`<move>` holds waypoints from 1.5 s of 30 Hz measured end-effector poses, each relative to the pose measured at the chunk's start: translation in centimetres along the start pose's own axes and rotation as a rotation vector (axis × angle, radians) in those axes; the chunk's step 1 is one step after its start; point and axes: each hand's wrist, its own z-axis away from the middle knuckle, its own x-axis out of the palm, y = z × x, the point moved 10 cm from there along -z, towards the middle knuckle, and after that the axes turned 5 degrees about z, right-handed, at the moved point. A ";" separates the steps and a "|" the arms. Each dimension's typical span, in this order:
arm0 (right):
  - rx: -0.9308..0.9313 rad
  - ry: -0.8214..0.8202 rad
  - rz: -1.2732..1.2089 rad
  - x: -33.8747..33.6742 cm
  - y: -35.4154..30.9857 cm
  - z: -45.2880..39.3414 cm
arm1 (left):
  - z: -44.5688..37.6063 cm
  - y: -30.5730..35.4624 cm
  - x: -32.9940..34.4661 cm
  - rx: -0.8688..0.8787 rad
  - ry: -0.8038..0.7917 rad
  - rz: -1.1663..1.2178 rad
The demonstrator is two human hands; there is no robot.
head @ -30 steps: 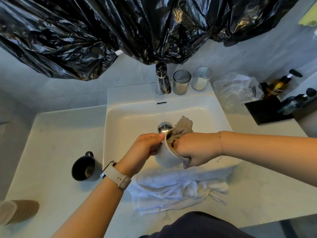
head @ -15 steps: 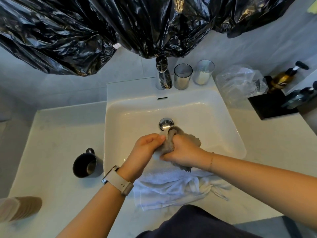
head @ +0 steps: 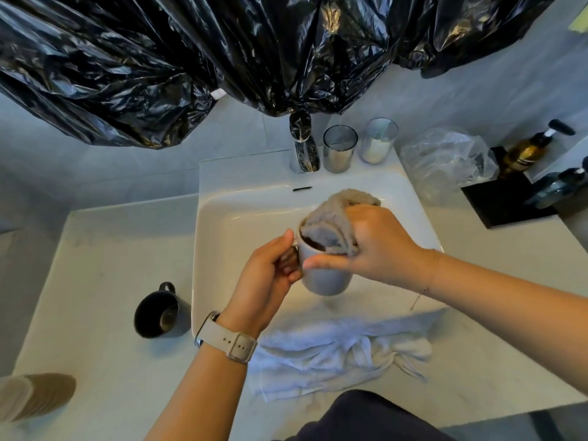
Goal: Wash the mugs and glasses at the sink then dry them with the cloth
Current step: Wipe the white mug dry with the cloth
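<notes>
**Over the sink, a mug being wiped**

Over the sink (head: pixel 222 224), the left hand (head: pixel 267 272) is gripping a white mug (head: pixel 324 275) by its handle, holding it tilted above the basin. The right hand (head: pixel 375 246) is pinching a grey cloth (head: pixel 337 218) over the rim, part of it tucked inside. A black mug (head: pixel 157 311) is standing on the counter (head: pixel 95 249) left of the sink; two glasses (head: pixel 340 148) are standing beside the tap (head: pixel 302 144).
</notes>
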 end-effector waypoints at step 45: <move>0.755 -0.418 -0.141 7.4 12.0 5.2 | 0.8 1.6 3.9 0.208 -0.164 -0.672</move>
